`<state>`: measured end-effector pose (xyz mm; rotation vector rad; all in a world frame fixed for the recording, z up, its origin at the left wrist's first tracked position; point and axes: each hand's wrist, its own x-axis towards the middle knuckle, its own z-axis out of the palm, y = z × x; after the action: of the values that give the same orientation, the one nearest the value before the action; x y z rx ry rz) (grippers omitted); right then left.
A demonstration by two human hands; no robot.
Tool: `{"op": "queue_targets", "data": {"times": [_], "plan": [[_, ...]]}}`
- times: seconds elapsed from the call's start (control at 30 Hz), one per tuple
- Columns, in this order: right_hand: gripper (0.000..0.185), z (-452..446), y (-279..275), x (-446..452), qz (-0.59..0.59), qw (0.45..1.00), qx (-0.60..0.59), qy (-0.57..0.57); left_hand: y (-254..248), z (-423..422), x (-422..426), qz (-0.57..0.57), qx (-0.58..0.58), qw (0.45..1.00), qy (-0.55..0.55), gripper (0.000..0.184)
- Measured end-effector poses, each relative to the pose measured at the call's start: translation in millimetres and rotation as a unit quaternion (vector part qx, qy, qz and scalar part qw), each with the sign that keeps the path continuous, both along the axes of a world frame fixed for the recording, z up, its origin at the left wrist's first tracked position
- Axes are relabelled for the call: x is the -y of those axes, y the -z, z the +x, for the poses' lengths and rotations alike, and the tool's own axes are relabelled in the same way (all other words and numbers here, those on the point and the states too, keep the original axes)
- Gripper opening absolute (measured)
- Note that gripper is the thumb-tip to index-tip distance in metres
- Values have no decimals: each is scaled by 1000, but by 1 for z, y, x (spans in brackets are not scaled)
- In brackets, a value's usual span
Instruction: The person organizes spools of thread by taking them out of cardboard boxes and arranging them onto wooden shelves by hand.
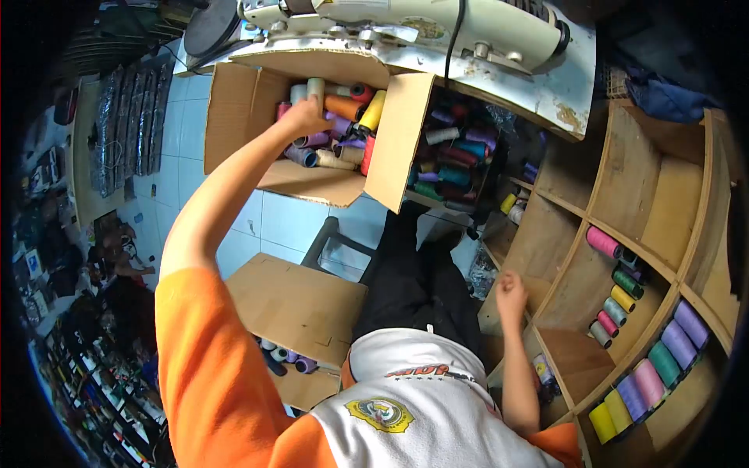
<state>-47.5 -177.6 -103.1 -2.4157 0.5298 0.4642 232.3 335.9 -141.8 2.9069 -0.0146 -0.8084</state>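
Observation:
My left hand (304, 117) reaches into an open cardboard box (312, 186), its fingers closed on a pale grey-green thread spool (315, 87). Around it in the box lie several spools, among them a yellow spool (373, 111), an orange spool (343, 108) and a dark blue-grey spool (300, 156). My right hand (511, 295) is lifted beside the wooden shelf, with fingers curled in and nothing visible in them.
A sewing machine (499, 31) stands on the table behind the box. On the right, a wooden shelf (573, 308) holds rows of coloured spools. More spools fill a dark container (452, 156) beside the box. A second cardboard box (289, 300) is at lower left.

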Motion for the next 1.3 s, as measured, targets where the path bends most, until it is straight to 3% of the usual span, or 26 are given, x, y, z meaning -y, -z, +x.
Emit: {"op": "queue_targets", "data": {"times": [0.07,0.1,0.13,0.2,0.27,0.33,0.37,0.47,0.5,0.53,0.57,0.6,0.7,0.73,0.8,1.03,1.07,1.13,1.2,1.27,1.3], "plan": [[25,-21,6,4,-5,999,-30,16,5,9,24,-154,-59,986,19,55],[27,-32,10,7,-8,999,-43,26,33,10,36,-181,22,982,55,49],[28,-42,18,15,-18,997,-67,31,27,14,57,-121,-95,988,-8,58],[31,-61,26,44,-40,992,-116,41,74,-2,79,31,13,999,-34,77],[32,-65,21,63,-50,987,-131,77,54,2,99,-5,-28,970,-241,92],[33,-55,19,76,-59,985,-127,97,51,5,103,28,16,980,-195,89],[33,-53,17,81,-62,986,-120,98,53,9,102,-9,-13,974,-226,89],[37,-52,19,80,-39,988,-111,99,105,8,97,160,-18,986,-39,90],[38,-49,26,79,-25,989,-105,98,104,9,98,71,-56,987,-130,86],[40,-42,29,77,-12,990,-98,97,109,8,100,105,33,979,-169,85],[41,-37,32,75,12,989,-102,103,114,5,98,66,70,972,-215,86],[41,-33,31,65,35,987,-108,110,102,2,101,26,106,960,-259,88],[42,-12,9,30,88,976,-141,140,101,5,84,-25,86,984,-157,89],[43,-7,3,21,105,970,-155,152,94,5,84,-39,78,982,-167,85],[43,-19,21,27,99,983,-123,95,72,9,85,-68,64,978,-185,78],[44,-13,20,37,119,980,-134,91,28,17,68,-36,-5,998,-55,54],[44,-7,16,38,123,980,-131,87,22,16,65,-56,-7,994,-97,50],[44,1,19,41,143,978,-123,91,-41,18,69,-120,-62,963,-232,41],[44,15,21,36,203,969,-104,94,-89,13,46,-295,-199,895,-270,52],[43,41,1,12,295,948,-74,93,-127,-21,36,-542,-126,729,-400,63],[43,57,-18,-2,311,943,-85,81,-154,-35,38,-601,-140,683,-391,68]]}}
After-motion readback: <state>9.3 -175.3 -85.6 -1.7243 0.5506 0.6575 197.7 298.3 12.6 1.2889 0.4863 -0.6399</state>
